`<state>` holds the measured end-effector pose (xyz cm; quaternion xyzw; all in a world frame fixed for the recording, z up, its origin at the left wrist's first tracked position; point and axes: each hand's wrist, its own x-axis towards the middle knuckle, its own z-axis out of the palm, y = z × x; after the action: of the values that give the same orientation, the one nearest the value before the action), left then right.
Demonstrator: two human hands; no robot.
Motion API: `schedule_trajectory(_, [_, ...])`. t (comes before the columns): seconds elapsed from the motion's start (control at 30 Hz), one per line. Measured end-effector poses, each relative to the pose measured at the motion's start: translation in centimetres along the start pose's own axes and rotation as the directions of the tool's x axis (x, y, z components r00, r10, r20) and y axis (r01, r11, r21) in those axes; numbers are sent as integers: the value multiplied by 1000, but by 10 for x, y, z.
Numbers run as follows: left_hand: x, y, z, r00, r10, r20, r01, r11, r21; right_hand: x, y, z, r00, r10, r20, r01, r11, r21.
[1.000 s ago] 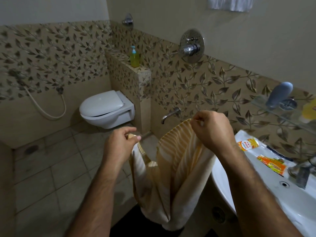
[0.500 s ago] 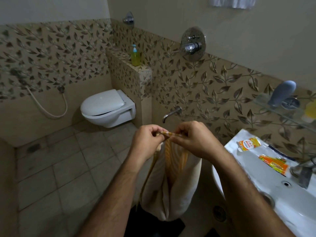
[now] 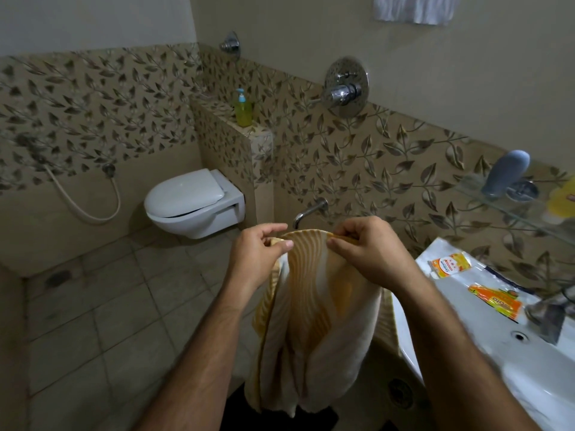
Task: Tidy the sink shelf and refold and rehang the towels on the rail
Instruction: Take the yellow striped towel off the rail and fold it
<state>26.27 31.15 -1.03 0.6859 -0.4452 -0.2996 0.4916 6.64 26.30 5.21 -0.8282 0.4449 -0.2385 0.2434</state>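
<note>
A cream towel with orange wavy stripes (image 3: 314,309) hangs folded in front of me. My left hand (image 3: 258,259) pinches its top edge on the left, and my right hand (image 3: 370,253) pinches the same edge on the right, a short span apart. A second, white towel (image 3: 413,9) hangs at the top right, cut off by the frame; its rail is hidden. The glass sink shelf (image 3: 510,200) on the right wall carries a blue-grey bottle (image 3: 505,171) and a yellow item (image 3: 563,200).
The white sink (image 3: 497,346) at the right has two orange sachets (image 3: 449,264) on its rim beside the tap (image 3: 547,312). A toilet (image 3: 193,206), a low wall spout (image 3: 308,213) and a green soap dispenser (image 3: 243,108) on a tiled ledge stand ahead.
My hands came together with the towel's top corners, folding it in half, and have now drawn slightly apart along the folded top edge. The view shifted a little.
</note>
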Motion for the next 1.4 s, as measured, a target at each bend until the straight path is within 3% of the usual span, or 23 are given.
schedule_trajectory(0.13, [-14,7,11,973,139,181,-109,980,-168,2,-2,11,996,-44,72,45,999,-3])
schedule_trajectory(0.23, [-13,11,14,955,183,233,-149,976,-158,2,-3,10,991,-69,118,69,998,4])
schedule_trajectory(0.4, [-9,8,15,988,145,52,-145,989,-3,-3,1,2,982,-7,190,14,999,-38])
schedule_trajectory(0.53, [1,6,11,993,77,-94,-67,992,102,-8,5,-6,991,41,125,-39,999,-20])
schedule_trajectory(0.7, [-10,11,16,990,77,122,-68,995,-78,-6,6,-5,998,56,-18,-55,998,25])
schedule_trajectory(0.87, [-17,14,28,942,146,302,-90,978,-190,-4,6,1,994,-49,93,54,997,-52])
schedule_trajectory(0.97, [-14,9,34,965,108,241,-78,988,-131,-4,6,1,992,-49,115,61,993,-104])
schedule_trajectory(1.1, [-2,1,30,998,62,25,-62,998,18,-10,10,-6,991,24,132,-6,991,-135])
schedule_trajectory(1.2, [2,1,28,1000,14,-26,-12,997,81,-13,13,-13,994,40,105,-25,991,-134])
schedule_trajectory(1.27, [-3,3,29,1000,23,17,-24,999,28,-13,14,-14,997,37,61,-29,992,-121])
schedule_trajectory(1.4, [-17,16,34,965,107,239,-69,985,-161,-8,12,-8,999,6,43,-1,992,-122])
